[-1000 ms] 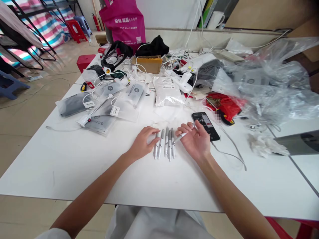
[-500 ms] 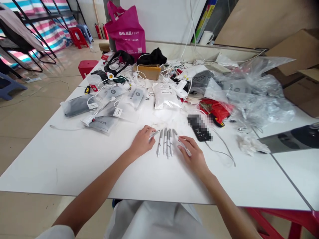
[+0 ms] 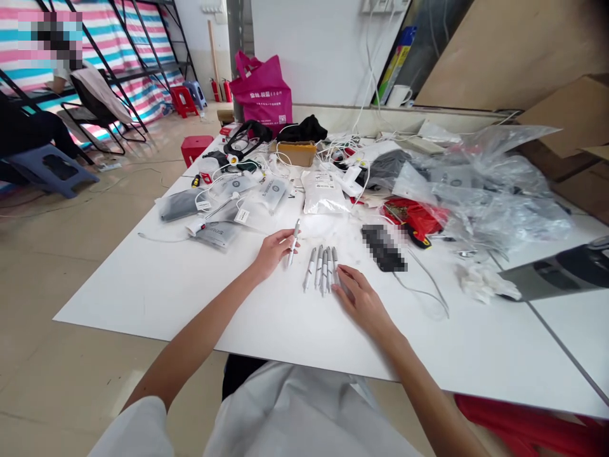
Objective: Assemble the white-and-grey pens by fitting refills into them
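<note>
Several white and grey pens (image 3: 325,270) lie side by side on the white table (image 3: 266,317), their grey ends pointing away from me. Left of them, my left hand (image 3: 275,254) pinches a single pen (image 3: 294,244), held nearly upright with its grey end on top. My right hand (image 3: 360,293) rests at the right edge of the row, fingers bent, its fingertips by the rightmost pen (image 3: 335,259). Whether those fingertips grip that pen or only touch it is hard to make out.
Beyond the pens lies a white packet (image 3: 324,192). Grey pouches (image 3: 216,233) are at the left, a phone (image 3: 383,247) with a cable at the right. Farther right are a red bag (image 3: 419,216), clear plastic (image 3: 495,190) and a dark bottle (image 3: 561,270). A person sits far left.
My left hand has lifted its pen and turned it upright. The pen at my right hand now lies close against the row. The view has turned to the left.
</note>
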`<state>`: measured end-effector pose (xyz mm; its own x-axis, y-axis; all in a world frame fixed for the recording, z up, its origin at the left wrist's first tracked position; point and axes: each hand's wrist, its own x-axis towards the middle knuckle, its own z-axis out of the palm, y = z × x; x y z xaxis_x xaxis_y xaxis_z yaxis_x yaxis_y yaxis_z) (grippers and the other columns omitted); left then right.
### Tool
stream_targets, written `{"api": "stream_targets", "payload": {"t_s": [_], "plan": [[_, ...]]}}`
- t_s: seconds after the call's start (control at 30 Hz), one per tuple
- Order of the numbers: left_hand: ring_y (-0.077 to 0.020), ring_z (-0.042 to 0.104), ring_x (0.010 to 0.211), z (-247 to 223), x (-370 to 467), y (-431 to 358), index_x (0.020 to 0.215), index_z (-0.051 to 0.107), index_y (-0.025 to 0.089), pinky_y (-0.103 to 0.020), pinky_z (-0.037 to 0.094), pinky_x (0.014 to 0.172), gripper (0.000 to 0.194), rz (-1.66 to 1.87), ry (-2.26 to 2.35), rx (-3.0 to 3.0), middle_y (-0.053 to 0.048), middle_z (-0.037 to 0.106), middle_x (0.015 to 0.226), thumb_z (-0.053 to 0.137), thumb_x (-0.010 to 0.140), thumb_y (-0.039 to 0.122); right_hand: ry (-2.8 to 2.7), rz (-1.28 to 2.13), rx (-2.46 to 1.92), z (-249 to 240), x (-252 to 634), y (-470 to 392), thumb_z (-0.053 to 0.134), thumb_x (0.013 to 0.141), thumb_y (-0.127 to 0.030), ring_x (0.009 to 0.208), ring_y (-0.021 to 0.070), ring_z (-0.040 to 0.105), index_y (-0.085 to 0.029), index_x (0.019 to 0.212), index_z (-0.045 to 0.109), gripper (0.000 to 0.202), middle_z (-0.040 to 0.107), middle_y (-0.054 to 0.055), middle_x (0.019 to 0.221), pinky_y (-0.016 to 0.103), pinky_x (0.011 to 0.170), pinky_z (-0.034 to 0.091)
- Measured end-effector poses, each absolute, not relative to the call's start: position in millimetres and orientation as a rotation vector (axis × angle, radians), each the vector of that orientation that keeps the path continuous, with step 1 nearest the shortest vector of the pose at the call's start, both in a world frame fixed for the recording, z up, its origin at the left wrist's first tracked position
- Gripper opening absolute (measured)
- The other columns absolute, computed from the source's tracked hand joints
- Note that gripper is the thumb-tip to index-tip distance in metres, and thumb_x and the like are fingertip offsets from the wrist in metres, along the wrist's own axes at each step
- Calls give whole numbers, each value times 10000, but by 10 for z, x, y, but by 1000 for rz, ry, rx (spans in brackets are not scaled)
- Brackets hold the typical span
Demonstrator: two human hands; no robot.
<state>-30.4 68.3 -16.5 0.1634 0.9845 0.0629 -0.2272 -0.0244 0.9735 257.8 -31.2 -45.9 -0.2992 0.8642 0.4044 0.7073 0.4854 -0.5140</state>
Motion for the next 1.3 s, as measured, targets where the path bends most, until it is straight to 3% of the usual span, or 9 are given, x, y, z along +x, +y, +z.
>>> {"api": "stream_targets", "payload": {"t_s": [0.1, 0.27, 0.57, 0.73, 0.9, 1.0, 1.17, 1.3], "plan": [[-205, 748, 992, -136, -347, 699, 1135, 719, 188, -454, 604, 1008, 540, 1270, 794, 1014, -49, 710, 1036, 922, 782, 542, -2101, 305, -1258, -459, 2575, -296, 570, 1108, -426, 1413, 334, 642, -270, 1538, 615, 460, 623, 158, 1549, 546, 1215, 561], [-239, 760, 1095, -114, -398, 718, 1027, 714, 186, -502, 532, 1159, 467, 1354, 607, 719, -19, 713, 1068, 1023, 703, 320, -2118, 291, -1250, -470, 2583, -293, 582, 1105, -411, 1414, 331, 637, -243, 1544, 591, 470, 630, 156, 1543, 548, 1221, 546], [-144, 696, 1014, -201, -378, 752, 1006, 753, 185, -302, 529, 968, 320, 1295, 659, 743, -24, 744, 1066, 965, 798, 305, -2012, 298, -1194, -234, 2417, -30, 609, 1096, -371, 1268, 291, 691, -260, 1412, 574, 337, 688, 118, 1360, 474, 1111, 575], [-156, 678, 1009, -174, -255, 649, 986, 768, 183, -295, 521, 923, 339, 1239, 673, 820, -37, 758, 1080, 991, 755, 291, -2156, 303, -1089, -141, 2072, 314, 665, 1071, -451, 1061, 286, 729, -244, 1405, 549, 410, 753, 105, 1229, 437, 918, 609], [-171, 690, 1001, -147, -214, 577, 1002, 763, 179, -341, 508, 998, 333, 1140, 710, 1003, -47, 775, 1026, 975, 779, 306, -2133, 213, -1034, -290, 1990, 343, 479, 1151, -304, 666, 188, 628, -209, 1219, 609, 174, 697, 33, 832, 314, 620, 500], [-199, 699, 1070, -159, -232, 581, 1107, 762, 191, -371, 507, 1032, 424, 1113, 737, 1021, -64, 782, 1083, 982, 762, 302, -2084, 199, -1094, -329, 2080, 296, 493, 1149, -326, 588, 160, 561, -205, 1165, 612, 171, 643, 1, 745, 294, 579, 452], [-216, 713, 1050, -172, -243, 602, 1118, 777, 186, -365, 525, 954, 399, 1099, 771, 1016, -89, 789, 1085, 949, 801, 355, -2002, 205, -1149, -314, 2162, 308, 501, 1147, -381, 549, 142, 528, -210, 1152, 629, 214, 607, -22, 695, 281, 573, 427], [-266, 717, 1204, -148, -236, 588, 1277, 776, 238, -384, 534, 993, 474, 1107, 706, 1023, -116, 783, 1297, 915, 855, 405, -2037, 190, -1119, -332, 2143, 327, 502, 1144, -377, 554, 147, 511, -207, 1130, 638, 219, 578, -26, 673, 287, 569, 397]]}}
